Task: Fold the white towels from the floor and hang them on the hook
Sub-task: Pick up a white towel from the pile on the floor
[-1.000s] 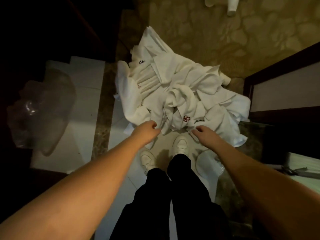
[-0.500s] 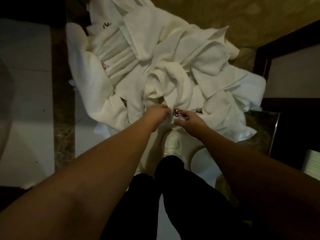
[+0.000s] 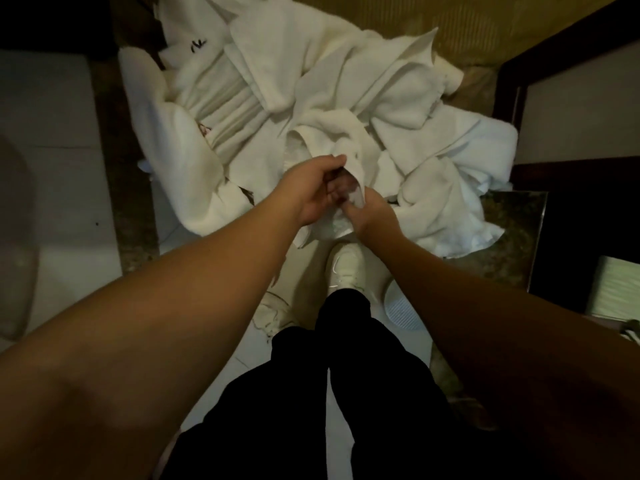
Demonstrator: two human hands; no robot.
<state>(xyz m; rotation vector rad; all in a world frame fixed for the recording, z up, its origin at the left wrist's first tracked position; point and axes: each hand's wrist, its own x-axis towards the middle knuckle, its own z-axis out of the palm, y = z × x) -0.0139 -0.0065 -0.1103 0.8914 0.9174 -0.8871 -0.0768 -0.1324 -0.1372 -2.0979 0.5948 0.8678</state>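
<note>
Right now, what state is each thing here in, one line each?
Left hand: gripping the near edge of one towel.
Right hand: pinching the same edge.
Held towel: edge lifted, not yet folded.
Towel pile: crumpled in a heap on the floor.
Hook: not in view.

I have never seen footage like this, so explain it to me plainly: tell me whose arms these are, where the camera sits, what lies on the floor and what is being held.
There is no machine here. The camera is worn on a person's head and looks down, so the two bare arms reaching forward are that person's own. Below are their dark trousers and a white shoe. On the floor lies a rumpled pile of white towels. The left hand and the right hand meet at the near edge of the pile, and each has a grip on the same towel edge, which rises slightly off the heap. No hook is visible in this view.
</note>
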